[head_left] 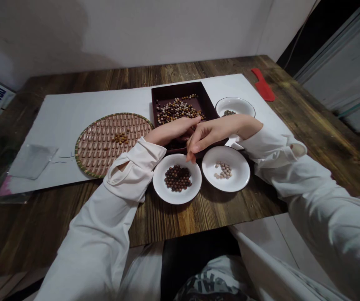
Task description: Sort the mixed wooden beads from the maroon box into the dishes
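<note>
My left hand is over the near part of a dark red box holding mixed round beads. Its thumb reaches toward my right hand, and its fingers are mostly hidden in shadow and behind that hand. With fingertips drawn together and pointing down, my right hand hangs at the box's front edge, just above the rim of a white plate. Anything between those fingertips is too small to make out. Dark brown beads lie in this plate. Beside it, another white plate holds pale beads.
A round woven tray with yellow-brown beads lies left of the box. Behind my right hand is a white bowl with greenish beads. A red comb, white board and clear plastic bag rest on the wooden table.
</note>
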Demonstrator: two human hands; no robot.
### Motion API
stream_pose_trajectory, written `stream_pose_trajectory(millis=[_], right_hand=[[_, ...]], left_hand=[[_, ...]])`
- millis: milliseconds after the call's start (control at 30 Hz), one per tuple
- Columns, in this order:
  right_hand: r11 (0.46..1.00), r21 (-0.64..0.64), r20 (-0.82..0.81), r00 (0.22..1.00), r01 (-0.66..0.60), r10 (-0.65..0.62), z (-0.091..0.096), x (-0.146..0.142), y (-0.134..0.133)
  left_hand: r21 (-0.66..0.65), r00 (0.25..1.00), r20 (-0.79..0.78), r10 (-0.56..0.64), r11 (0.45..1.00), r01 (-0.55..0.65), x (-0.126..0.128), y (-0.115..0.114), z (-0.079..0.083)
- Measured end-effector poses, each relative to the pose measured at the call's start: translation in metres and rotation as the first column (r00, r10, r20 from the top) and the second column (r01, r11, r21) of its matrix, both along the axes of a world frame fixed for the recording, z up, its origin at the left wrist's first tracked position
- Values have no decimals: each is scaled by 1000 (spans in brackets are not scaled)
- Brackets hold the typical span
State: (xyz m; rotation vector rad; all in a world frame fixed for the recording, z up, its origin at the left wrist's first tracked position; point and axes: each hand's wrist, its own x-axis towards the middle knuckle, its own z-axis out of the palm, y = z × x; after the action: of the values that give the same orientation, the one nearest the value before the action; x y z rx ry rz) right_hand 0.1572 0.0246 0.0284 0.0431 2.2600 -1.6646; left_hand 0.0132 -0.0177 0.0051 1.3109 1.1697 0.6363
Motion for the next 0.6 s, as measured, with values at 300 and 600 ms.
stream_pose_trajectory(millis=[300, 600], right_hand=[[995, 93, -9, 1000, 24, -23, 3, -1, -4], [996, 76, -27, 998, 53, -51, -1, -2, -2]], left_hand=[[72, 999, -39, -27, 997, 30, -2, 4, -3], [150, 988, -128, -81, 984, 100, -2, 5, -1]])
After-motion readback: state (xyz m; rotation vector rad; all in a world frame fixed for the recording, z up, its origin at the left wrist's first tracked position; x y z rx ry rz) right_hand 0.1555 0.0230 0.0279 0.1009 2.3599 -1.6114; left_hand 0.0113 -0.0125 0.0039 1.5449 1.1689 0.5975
